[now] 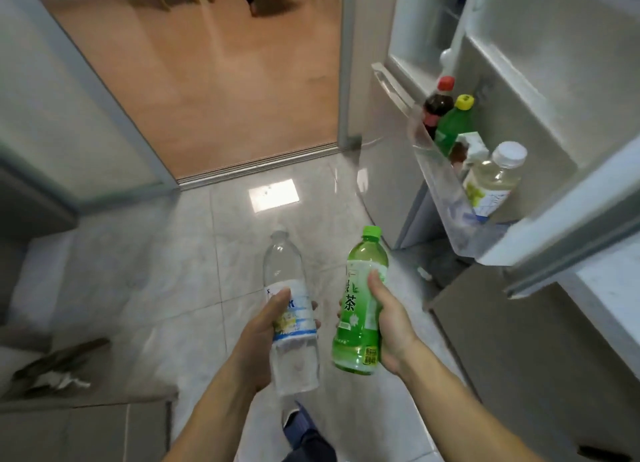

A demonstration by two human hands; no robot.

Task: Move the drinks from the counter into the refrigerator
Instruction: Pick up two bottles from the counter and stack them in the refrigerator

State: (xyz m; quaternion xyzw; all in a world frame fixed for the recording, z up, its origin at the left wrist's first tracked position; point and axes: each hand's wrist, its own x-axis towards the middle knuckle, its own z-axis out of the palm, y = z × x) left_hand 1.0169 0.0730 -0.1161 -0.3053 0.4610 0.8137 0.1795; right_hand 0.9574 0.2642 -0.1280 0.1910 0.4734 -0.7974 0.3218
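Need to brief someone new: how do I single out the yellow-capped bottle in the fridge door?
Start at the open refrigerator door on the right and find its clear plastic shelf holding drinks. The green plastic bottle with the yellow cap stands second from the far end, beside the dark cola bottle with the red cap. It is the only yellow-capped bottle there.

clear bottle: glossy plastic | green bottle: glossy plastic | floor tiles: polished

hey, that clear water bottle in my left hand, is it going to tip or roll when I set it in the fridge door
The clear water bottle looks tall and narrow, so probably tippy upright. It seems full, so likely heavy. Its round body would roll if laid flat. The door shelf rail should steady it.
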